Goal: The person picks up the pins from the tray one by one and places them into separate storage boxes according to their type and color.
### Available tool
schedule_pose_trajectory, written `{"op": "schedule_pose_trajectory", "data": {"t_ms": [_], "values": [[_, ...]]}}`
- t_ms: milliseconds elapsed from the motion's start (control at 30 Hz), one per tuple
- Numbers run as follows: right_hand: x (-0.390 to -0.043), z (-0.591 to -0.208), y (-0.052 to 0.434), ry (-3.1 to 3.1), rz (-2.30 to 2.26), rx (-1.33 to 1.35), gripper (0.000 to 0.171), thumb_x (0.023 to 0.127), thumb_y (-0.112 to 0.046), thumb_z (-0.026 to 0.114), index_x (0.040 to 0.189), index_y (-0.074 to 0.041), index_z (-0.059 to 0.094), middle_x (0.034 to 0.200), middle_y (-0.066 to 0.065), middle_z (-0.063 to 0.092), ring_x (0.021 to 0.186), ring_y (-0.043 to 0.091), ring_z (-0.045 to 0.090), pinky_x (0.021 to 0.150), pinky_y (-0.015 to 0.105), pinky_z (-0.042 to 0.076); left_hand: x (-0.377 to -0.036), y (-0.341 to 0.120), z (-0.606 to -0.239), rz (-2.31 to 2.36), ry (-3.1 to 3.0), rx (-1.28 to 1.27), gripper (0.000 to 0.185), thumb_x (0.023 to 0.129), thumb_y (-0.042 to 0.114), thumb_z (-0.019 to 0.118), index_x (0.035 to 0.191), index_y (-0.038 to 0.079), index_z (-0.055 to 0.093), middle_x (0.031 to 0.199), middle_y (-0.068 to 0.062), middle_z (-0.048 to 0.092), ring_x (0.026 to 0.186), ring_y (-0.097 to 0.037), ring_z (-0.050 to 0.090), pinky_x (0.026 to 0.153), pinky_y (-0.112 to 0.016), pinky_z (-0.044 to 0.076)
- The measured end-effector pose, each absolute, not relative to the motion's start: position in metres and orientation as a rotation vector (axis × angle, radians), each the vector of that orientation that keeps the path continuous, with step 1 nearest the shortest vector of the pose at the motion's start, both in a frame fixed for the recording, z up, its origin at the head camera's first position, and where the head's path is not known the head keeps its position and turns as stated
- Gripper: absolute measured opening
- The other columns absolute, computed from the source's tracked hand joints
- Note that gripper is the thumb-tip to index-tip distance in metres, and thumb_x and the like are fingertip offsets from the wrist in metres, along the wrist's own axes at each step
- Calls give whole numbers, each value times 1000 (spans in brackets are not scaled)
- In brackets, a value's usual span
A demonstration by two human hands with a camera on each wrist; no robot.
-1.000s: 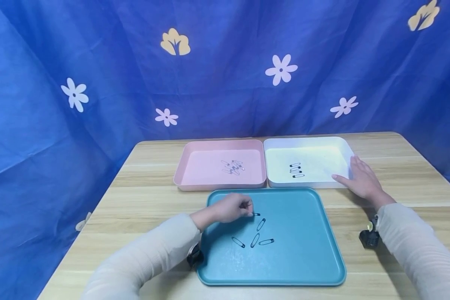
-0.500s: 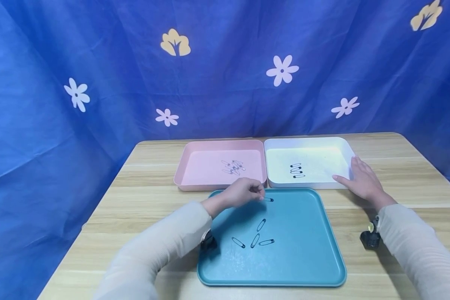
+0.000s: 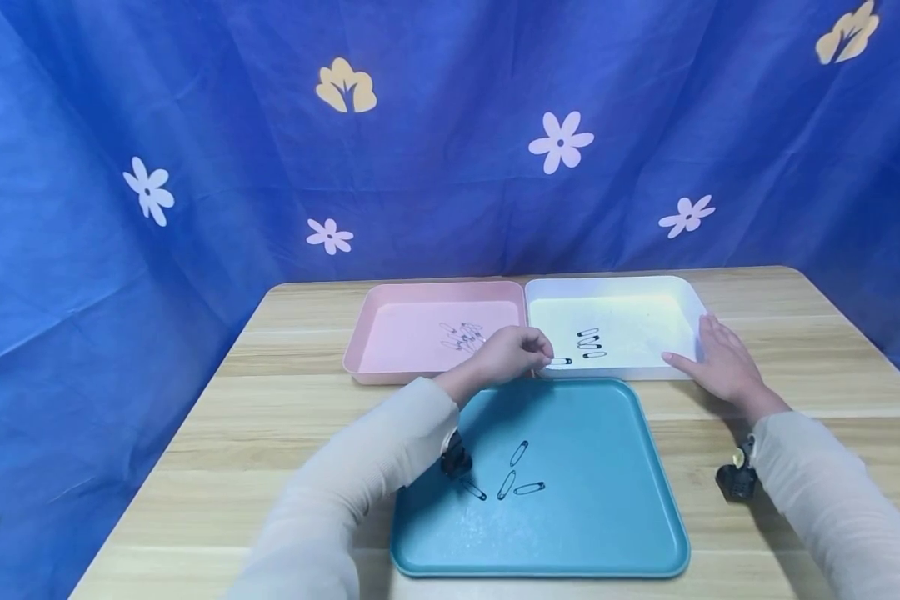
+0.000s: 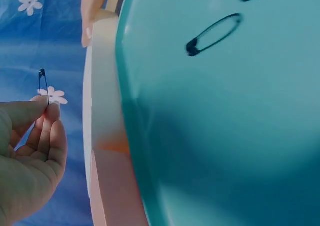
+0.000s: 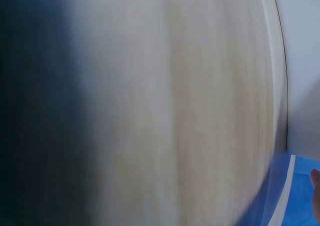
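Note:
A black-headed safety pin sticks out from my left hand, which pinches it between thumb and fingertips over the near left edge of the white tray. In the left wrist view the hand grips the lower end of the safety pin, head up. Several similar pins lie in a short column inside that tray. My right hand, fingers straight, rests against the tray's right side. Several more safety pins lie on the teal tray in front.
Beside the white tray on the left stands a pink tray, holding a small heap of silvery pins. The wooden table spreads out around the trays. A blue flowered cloth hangs behind it.
My left hand has carried its safety pin away from the teal tray, forward and to the right, up to the white tray. The right hand has stayed in place.

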State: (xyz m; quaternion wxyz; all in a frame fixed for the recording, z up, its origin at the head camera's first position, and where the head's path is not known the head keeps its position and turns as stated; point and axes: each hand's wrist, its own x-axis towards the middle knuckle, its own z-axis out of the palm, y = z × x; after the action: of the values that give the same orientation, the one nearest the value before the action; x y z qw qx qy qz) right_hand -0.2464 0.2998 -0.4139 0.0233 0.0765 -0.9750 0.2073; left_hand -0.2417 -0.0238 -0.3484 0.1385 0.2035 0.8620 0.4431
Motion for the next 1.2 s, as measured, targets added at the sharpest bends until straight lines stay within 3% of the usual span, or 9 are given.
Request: {"op": "schedule_pose_trajectory", "data": {"t_ms": [233,1200], "values": [[-245,-413,299,-3021,637,234,95,82,-56,39,129,15,-4,135,33,-4,123,44,0,97,54,2,-257,-1,-351,1313,2536,566,6,80,7,59,86,5,62,76,1,58,72,-10,52,62,-19,42],[-246,-414,299,-3031,524,282,89,85,-53,34,129,17,2,134,34,2,124,43,3,98,53,4,-286,67,-383,1330,2614,390,6,79,4,60,78,8,64,73,3,59,68,-8,49,63,-17,39]]}}
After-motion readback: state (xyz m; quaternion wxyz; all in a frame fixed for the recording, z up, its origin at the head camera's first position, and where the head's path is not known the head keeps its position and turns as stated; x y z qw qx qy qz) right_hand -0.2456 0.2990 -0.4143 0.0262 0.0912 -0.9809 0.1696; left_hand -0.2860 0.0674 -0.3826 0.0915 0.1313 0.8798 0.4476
